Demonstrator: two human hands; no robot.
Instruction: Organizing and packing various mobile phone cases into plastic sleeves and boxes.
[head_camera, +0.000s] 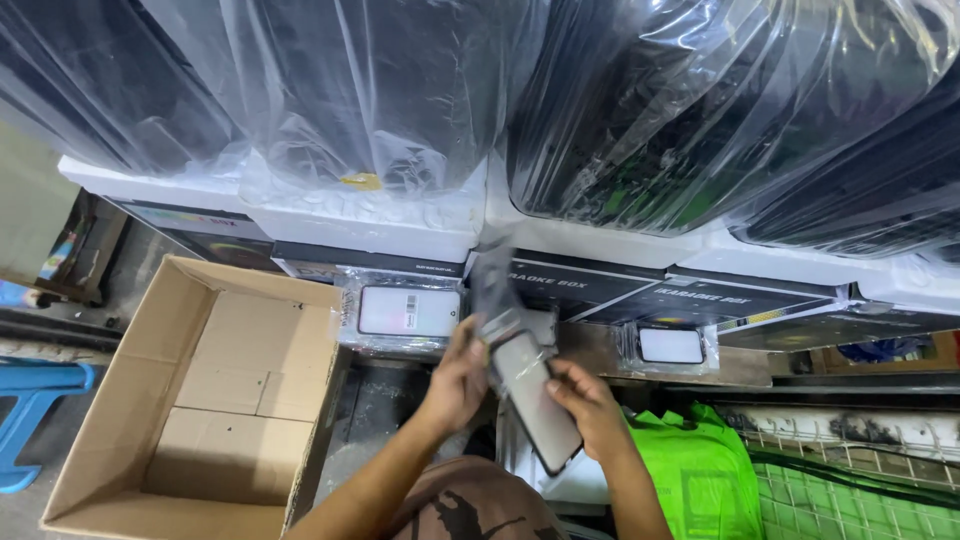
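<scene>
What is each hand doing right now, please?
Left hand: closed on the upper end of the glass panel.
Right hand: closed on the panel's side.

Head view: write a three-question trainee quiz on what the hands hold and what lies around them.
1. True or false: both hands hold the flat white panel in its clear sleeve.
2. What lies inside the cardboard box at the left? A) bottles B) nothing C) green bags
3. Fill in: the bag beside the right hand is bright ____.

Key
1. True: the left hand grips the upper end, the right hand the lower side.
2. B: only its bare cardboard floor shows.
3. Green: the green bag lies lower right.
</scene>
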